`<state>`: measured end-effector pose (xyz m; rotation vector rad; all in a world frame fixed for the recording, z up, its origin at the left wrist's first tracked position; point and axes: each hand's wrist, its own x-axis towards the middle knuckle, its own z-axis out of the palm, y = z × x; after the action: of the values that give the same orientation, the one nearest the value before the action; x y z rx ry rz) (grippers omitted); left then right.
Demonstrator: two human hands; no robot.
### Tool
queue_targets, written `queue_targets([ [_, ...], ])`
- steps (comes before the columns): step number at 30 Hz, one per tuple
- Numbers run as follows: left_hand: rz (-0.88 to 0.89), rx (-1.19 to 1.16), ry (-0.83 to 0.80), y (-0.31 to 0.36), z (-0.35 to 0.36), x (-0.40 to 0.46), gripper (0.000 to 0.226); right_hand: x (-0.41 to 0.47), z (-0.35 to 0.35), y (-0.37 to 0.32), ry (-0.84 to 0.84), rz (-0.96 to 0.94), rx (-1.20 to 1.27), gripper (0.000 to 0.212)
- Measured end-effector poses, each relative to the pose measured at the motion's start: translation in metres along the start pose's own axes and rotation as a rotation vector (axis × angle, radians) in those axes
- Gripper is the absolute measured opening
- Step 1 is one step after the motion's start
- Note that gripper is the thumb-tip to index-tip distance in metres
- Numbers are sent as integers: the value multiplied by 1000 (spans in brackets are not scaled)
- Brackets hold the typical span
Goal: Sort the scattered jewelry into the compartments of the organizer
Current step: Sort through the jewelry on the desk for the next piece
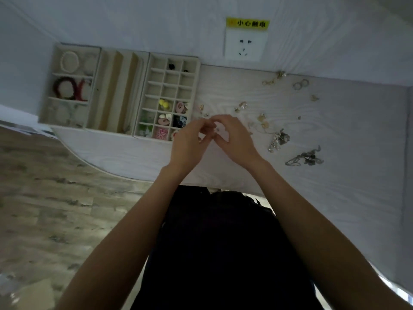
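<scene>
Both hands meet just right of organizer (120,90): left hand (190,142) and right hand (232,137) fingers curled, pinching tiny jewelry piece (217,129) between fingertips; its orientation too small to tell.

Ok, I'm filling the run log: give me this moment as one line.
stage: sorting | hands: left and right together, pinching a tiny item | organizer: partly filled | loose jewelry: on table, right
</scene>
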<state>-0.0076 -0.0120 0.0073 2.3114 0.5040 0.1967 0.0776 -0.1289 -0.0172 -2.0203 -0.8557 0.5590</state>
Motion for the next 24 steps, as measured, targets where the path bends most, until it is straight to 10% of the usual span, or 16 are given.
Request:
queue_targets([
  [9, -223, -106, 195, -32, -47, 46, 14, 76, 14, -31, 6, 10, 24, 17],
  [24, -303, 26, 56, -66, -48, 101, 16, 134, 29, -42, 22, 60, -511, 18],
])
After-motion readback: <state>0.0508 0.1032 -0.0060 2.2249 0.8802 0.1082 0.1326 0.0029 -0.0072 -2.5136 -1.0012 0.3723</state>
